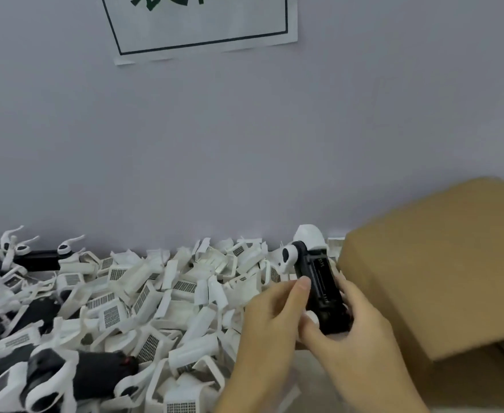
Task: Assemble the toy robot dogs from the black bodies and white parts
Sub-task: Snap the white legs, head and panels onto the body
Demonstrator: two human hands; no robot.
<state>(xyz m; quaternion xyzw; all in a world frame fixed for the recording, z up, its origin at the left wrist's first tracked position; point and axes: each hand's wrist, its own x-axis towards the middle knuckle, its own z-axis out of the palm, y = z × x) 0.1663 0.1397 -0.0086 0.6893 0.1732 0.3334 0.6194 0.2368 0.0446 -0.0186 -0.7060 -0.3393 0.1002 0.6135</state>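
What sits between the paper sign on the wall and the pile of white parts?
Nothing: in the head view, only bare grey wall separates the sign from the pile of white parts.

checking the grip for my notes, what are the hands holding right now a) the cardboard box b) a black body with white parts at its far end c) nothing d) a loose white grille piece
b: both the left hand and the right hand grip the black body, which has white parts at its far end, beside the cardboard box.
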